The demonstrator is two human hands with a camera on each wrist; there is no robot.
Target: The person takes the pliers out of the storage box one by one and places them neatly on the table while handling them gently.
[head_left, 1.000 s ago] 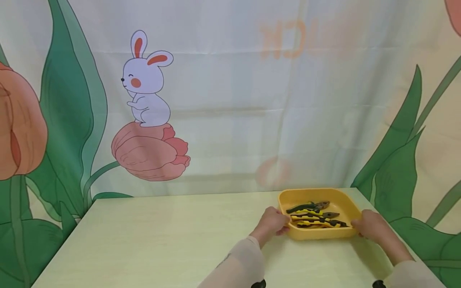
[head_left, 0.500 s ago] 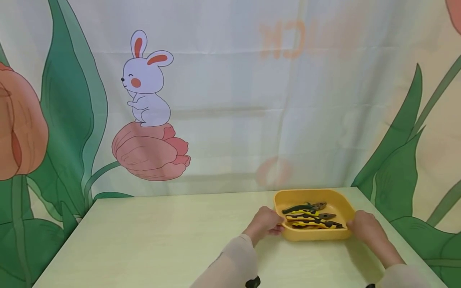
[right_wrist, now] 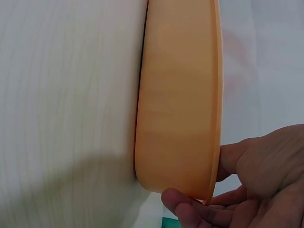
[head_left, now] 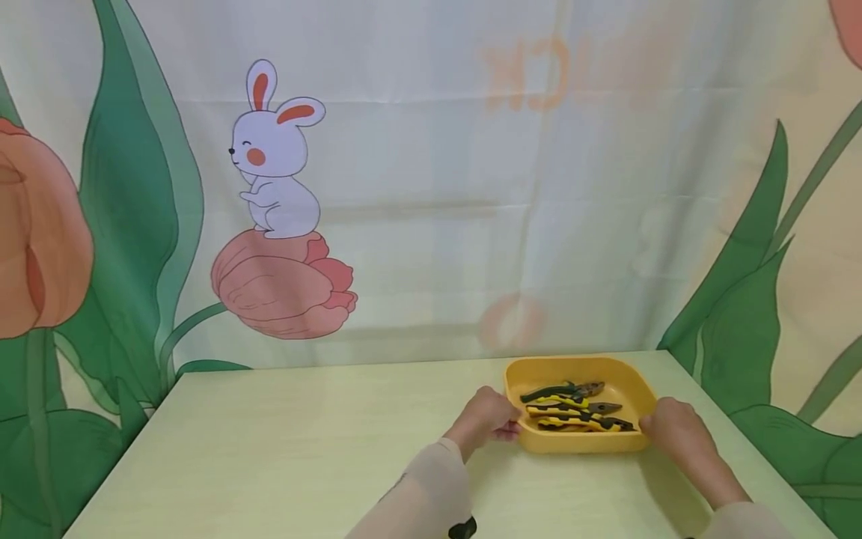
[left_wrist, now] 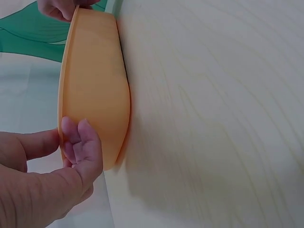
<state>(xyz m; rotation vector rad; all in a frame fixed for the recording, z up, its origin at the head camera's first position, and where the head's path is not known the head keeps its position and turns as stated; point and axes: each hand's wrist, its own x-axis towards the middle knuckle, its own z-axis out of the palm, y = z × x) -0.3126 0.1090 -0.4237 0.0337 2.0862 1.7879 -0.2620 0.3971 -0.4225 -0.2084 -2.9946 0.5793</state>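
Note:
A yellow plastic tray [head_left: 583,443] is at the table's back right in the head view, its long side facing me. Several pliers lie inside it, among them a dark green-handled pair [head_left: 557,391] and ones with yellow-and-black handles [head_left: 572,423]. At the tray's left end my left hand [head_left: 483,421] pinches the rim; in the left wrist view the thumb is on the rim and the left hand's [left_wrist: 52,178] fingers curl under the wall. My right hand [head_left: 676,433] grips the opposite end, and in the right wrist view its fingers [right_wrist: 190,207] wrap the corner of the tray [right_wrist: 180,95].
The light wood-grain table [head_left: 289,449] extends left and forward of the tray. Behind it hangs a curtain [head_left: 417,224] printed with a rabbit and tulips, close to the tray's far side.
Both hands have shifted the tray a little to the left across the table, with the pliers inside it. Their hold on both ends is unchanged.

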